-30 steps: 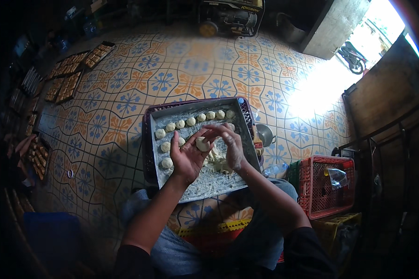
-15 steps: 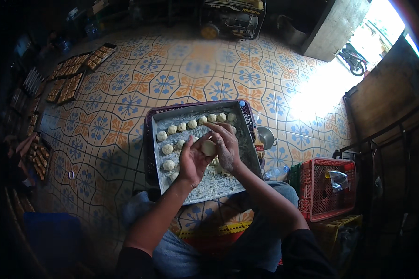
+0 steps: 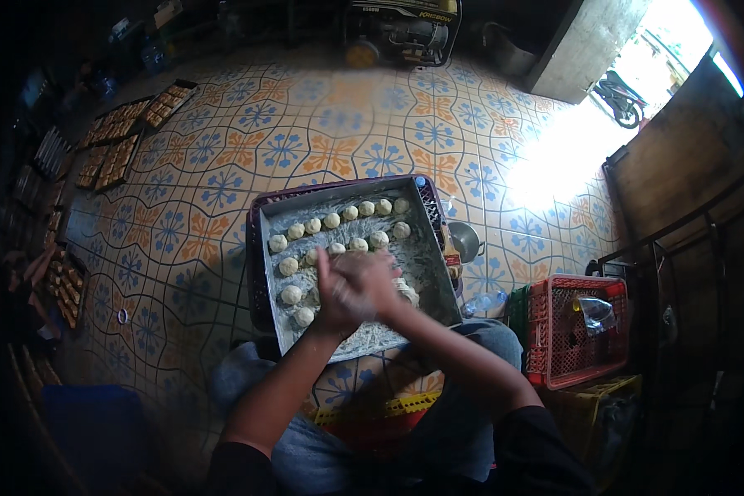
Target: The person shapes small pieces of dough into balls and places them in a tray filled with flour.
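Head view showed the left hand [image 3: 336, 299] and right hand [image 3: 370, 285] palm to palm, blurred, fingers mostly outstretched, above the metal tray's middle [image 3: 426, 266]; whether they enclosed dough, I could not tell. Pale, floury dough balls [image 3: 331, 221] lined its far and left edges, a ragged dough lump [image 3: 407, 291] lay toward the right edge, and light, even palm pressure would probably have rounded such soft stuff best.

Dough balls [image 3: 331, 221]: far row 8, second row 6, near left at least 2 more; exact total unclear, hands block part. Hands: 2, left hand [image 3: 336, 299] and right hand [image 3: 377, 285]. Metal tray [image 3: 426, 256]: 1. Purple crate [image 3: 257, 285]: 1. Right side: 1 metal pot [image 3: 465, 242], 1 clear bottle [image 3: 485, 303], 1 red crate [image 3: 540, 331]. Far: 1 generator [image 3: 401, 35]. Far right: 1 motorbike [image 3: 620, 101]. Left: at least 5 filled trays [image 3: 170, 104], 1 white ring [image 3: 123, 316].
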